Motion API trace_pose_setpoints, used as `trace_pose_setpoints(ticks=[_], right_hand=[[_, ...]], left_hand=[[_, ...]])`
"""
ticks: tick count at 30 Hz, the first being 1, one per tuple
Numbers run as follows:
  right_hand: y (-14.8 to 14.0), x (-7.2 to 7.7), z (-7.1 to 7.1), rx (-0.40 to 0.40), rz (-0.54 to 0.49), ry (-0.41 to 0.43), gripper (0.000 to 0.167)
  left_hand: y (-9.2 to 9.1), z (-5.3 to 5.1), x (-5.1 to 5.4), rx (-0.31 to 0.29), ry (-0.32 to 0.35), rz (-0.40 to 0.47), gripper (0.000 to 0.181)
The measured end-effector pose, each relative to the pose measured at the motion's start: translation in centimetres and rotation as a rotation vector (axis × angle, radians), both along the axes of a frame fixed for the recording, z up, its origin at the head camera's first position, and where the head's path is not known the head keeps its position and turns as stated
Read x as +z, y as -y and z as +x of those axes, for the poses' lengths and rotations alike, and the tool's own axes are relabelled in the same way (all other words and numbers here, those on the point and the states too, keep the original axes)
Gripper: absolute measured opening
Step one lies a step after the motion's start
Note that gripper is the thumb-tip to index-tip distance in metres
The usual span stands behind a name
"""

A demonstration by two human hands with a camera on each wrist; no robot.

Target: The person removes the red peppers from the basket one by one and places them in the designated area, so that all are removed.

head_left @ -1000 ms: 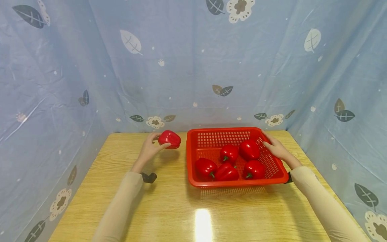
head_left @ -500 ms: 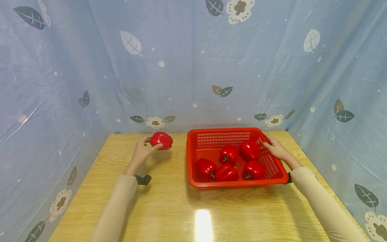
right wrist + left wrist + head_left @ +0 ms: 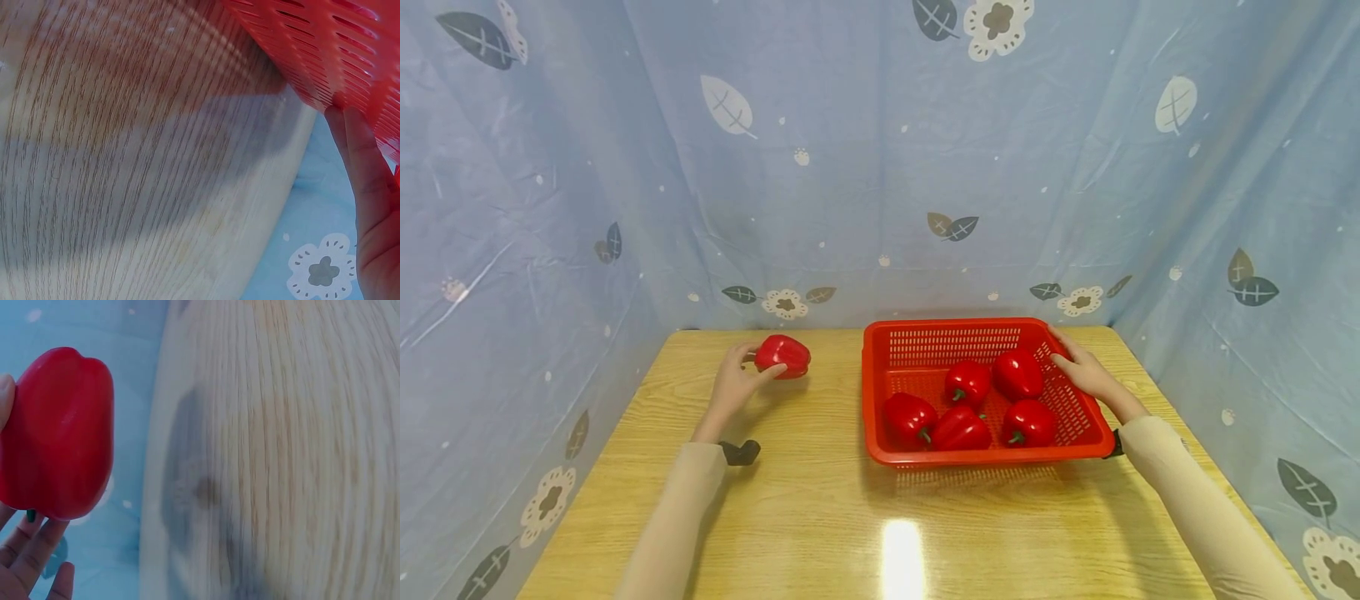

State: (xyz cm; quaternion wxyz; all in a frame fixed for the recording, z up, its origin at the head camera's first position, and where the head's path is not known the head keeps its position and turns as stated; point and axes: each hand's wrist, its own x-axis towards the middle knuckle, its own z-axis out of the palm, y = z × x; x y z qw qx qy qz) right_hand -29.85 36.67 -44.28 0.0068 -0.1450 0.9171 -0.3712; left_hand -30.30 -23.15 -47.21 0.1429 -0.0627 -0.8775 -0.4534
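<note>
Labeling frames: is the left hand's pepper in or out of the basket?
Out. In the head view, the left hand holds the pepper left of the basket, tabletop showing between.

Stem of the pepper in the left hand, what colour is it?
The stem is green; it shows best in the left wrist view.

Your two hands [image 3: 731, 388] appear at one table [image 3: 805, 517] with one basket [image 3: 992, 455] and six red peppers [image 3: 782, 357], five inside, one outside.
</note>
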Motion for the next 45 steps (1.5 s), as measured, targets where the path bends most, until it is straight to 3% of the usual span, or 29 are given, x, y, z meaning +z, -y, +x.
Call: trace_pose_setpoints(ticks=[6,13,19,29,45], right_hand=[[0.1,0.1,0.1,-0.007,0.007,0.012,0.057],[0.0,0.1,0.1,-0.003,0.009,0.003,0.057],[0.1,0.2,0.2,-0.007,0.007,0.021,0.058],[0.0,-0.1,-0.1,0.000,0.006,0.012,0.057],[0.0,-0.2,0.0,-0.004,-0.008,0.011,0.057]], left_hand=[[0.8,0.1,-0.1,0.015,0.009,0.033,0.070],[1.7,0.1,-1.0,0.043,0.000,0.029,0.066],[2.5,0.6,-1.4,0.064,0.005,0.065,0.067],[3.9,1.2,-2.4,0.131,0.058,0.078,0.069],[6.0,1.4,-2.7,0.214,0.066,0.108,0.070]])
